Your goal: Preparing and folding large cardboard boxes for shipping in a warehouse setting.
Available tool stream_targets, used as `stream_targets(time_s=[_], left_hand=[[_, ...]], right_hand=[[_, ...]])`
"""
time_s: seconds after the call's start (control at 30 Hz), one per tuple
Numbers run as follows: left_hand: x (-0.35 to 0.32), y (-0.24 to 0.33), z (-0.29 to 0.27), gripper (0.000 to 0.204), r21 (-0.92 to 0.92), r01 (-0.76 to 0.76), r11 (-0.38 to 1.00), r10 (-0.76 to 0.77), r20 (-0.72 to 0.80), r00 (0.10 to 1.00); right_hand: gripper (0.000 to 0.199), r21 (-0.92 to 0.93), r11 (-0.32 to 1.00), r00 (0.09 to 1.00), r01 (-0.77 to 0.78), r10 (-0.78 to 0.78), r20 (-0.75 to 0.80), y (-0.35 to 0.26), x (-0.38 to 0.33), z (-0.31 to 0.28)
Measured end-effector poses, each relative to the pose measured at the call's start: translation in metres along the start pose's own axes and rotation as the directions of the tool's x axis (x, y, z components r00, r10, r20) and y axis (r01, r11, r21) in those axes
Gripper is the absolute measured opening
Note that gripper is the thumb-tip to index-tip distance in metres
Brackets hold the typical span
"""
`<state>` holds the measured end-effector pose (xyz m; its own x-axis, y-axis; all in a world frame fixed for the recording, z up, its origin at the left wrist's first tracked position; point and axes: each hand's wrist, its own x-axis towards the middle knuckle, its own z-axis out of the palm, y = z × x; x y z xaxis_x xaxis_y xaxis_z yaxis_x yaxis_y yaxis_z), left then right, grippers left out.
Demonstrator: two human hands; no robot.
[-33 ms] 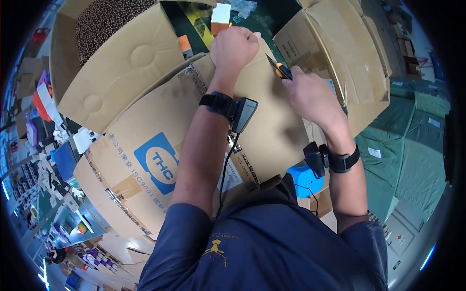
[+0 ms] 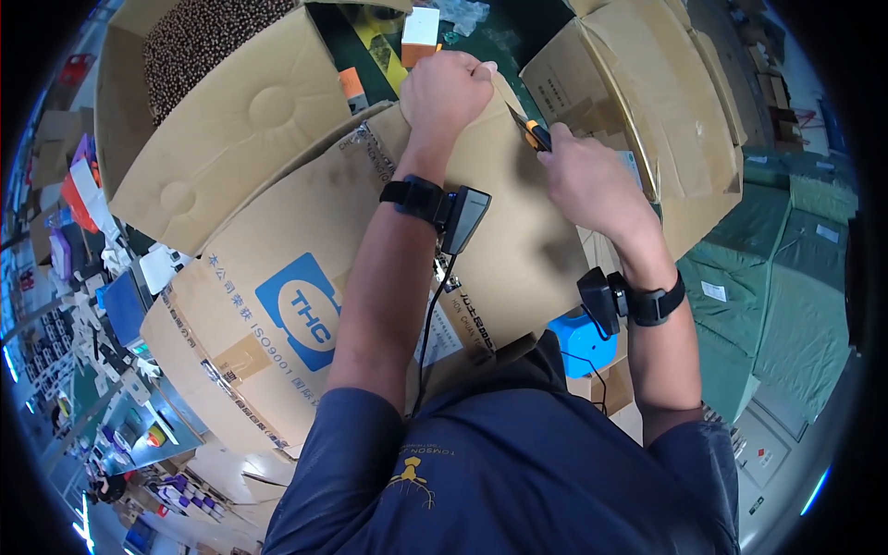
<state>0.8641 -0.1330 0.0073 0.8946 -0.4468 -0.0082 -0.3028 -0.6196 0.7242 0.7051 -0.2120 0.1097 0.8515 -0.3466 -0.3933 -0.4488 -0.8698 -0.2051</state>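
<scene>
Taking the large closed carton [image 2: 305,277] with the blue emblem as the landmark: beyond its far-left corner stands an open carton [image 2: 231,120], its flap folded out and its inside filled with a dark mass of small pieces, too fine to tell apart; at the landmark's far edge the left hand [image 2: 446,92] presses down, fingers curled over the cardboard rim and gripping it; just right of that hand, the right hand [image 2: 587,180] is clenched around a utility knife [image 2: 532,131] with a yellow-and-black handle, the blade tip touching the carton's top near its far edge; the step in hand looks like slitting the carton open, and the next move seems to call for a steady draw of the blade along the seam while the left hand braces clear of its path; to the right of the landmark another open carton [image 2: 666,102] gapes, contents hidden; a blue object [image 2: 581,342] sits at the landmark's near right.
</scene>
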Motion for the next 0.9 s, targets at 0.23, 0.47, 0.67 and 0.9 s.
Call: stream_targets(time_s=[0.23,0.47,0.67,0.9], left_hand=[[0.002,-0.003,-0.001,0.03,0.063,0.01,0.998,-0.014,0.062,0.998],[-0.001,-0.001,-0.007,0.023,0.006,0.04,0.999,-0.041,0.069,0.997],[0.001,-0.002,-0.007,0.024,0.023,0.029,0.999,-0.031,0.062,0.998],[0.003,0.0,-0.005,0.027,0.088,0.056,0.995,-0.068,0.137,0.988]], right_hand=[[0.022,-0.01,0.999,0.999,-0.05,0.05,-0.012,-0.009,0.006,0.017],[0.027,-0.089,0.993,0.996,-0.082,0.085,0.024,-0.025,-0.008,0.005],[0.027,-0.085,0.993,0.995,-0.086,0.091,0.05,-0.02,0.001,0.008],[0.027,-0.072,0.997,0.993,-0.022,0.03,0.11,-0.01,0.027,0.015]])
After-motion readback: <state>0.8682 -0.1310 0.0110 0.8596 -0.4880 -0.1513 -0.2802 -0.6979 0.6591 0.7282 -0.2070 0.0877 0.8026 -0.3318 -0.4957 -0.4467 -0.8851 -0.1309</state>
